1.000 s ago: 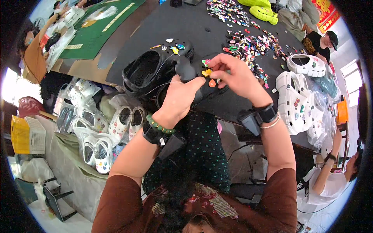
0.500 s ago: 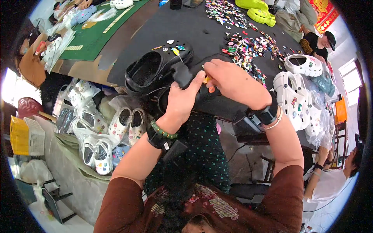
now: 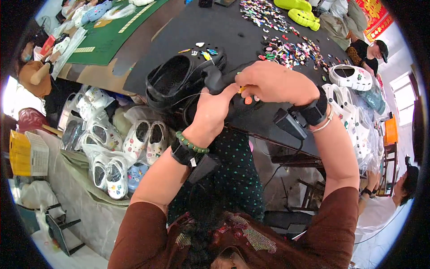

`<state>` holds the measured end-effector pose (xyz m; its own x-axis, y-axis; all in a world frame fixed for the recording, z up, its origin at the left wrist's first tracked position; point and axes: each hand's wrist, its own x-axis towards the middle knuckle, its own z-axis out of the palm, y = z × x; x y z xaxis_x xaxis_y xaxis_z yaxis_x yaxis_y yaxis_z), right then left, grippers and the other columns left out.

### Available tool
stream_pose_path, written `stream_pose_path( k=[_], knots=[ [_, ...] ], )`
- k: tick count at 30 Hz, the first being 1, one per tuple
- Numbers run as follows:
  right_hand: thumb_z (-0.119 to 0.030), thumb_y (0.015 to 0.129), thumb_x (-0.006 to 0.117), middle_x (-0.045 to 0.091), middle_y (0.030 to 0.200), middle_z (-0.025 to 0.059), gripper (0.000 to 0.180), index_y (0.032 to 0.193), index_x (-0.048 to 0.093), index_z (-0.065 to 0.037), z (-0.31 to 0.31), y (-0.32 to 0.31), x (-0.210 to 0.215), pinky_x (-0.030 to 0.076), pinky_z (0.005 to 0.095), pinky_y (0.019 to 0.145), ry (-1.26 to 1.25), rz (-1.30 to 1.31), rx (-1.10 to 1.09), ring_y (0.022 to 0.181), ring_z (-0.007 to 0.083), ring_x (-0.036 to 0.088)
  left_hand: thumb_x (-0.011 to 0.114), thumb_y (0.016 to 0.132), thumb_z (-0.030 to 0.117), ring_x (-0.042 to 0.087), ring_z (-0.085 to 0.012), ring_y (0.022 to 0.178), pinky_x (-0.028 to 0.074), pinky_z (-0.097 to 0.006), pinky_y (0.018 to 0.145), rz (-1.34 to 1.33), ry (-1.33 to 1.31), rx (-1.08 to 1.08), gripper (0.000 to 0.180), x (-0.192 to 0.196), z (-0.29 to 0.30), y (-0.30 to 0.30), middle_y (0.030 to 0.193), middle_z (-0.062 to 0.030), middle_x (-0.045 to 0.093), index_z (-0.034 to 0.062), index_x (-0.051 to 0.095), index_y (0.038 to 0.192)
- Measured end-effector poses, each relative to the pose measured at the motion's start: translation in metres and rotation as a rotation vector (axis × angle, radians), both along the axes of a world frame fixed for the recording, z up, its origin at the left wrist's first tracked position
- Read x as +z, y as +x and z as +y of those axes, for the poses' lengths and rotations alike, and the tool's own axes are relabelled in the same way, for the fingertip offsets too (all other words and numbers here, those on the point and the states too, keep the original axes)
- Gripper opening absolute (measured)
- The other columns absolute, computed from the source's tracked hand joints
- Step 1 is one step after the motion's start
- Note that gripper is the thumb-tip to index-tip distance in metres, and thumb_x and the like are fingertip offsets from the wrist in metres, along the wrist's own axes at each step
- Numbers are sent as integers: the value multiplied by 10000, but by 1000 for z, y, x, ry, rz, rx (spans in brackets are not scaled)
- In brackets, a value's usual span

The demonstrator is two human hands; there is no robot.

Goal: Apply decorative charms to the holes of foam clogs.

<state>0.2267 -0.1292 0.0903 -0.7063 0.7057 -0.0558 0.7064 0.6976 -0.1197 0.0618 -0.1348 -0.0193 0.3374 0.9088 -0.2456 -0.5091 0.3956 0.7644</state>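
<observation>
My left hand [image 3: 212, 107] grips a black clog [image 3: 238, 108] at the table's near edge, its thumb stretched across the top. Over the same clog, my right hand [image 3: 273, 80] has its fingers bent and pressed together, meeting the left thumb. What those fingertips hold is mostly hidden. A yellow charm [image 3: 242, 89] peeks out beneath them, and an orange charm [image 3: 248, 101] shows on the dark surface below. Left of my hands lies another black clog [image 3: 172, 74]. Yellow and blue charms [image 3: 207, 55] show on its toe, with a white heart-shaped charm [image 3: 199, 44] beyond it.
Loose colourful charms [image 3: 293, 51] cover the far right of the black table [image 3: 179, 33]. Lime clogs [image 3: 303, 19] lie beyond them, white clogs [image 3: 350, 77] at the right edge. Bagged clogs [image 3: 145, 141] stand at lower left. Other people [image 3: 375, 51] sit around.
My right wrist and forearm have shifted slightly right, and the right fingers have closed in over the left thumb. The left hand has moved a little right with the clog.
</observation>
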Motion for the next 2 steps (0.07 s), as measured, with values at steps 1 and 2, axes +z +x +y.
stream_pose_path(
  k=[1,2],
  knots=[
    [-133,816,661,626,813,137,123,866,618,-29,0,1,1,485,445,752,-33,28,10,863,347,627,749,833,152,629,-220,989,537,-350,833,10,-4,-10,594,1,0,1,1141,-161,605,-76,408,1263],
    [-134,818,665,627,812,138,132,875,618,-25,0,1,3,487,439,748,-66,55,22,869,341,629,759,829,167,619,-219,1026,535,-347,842,20,-8,-18,621,5,0,1,1162,-165,596,-76,396,1270]
  ],
)
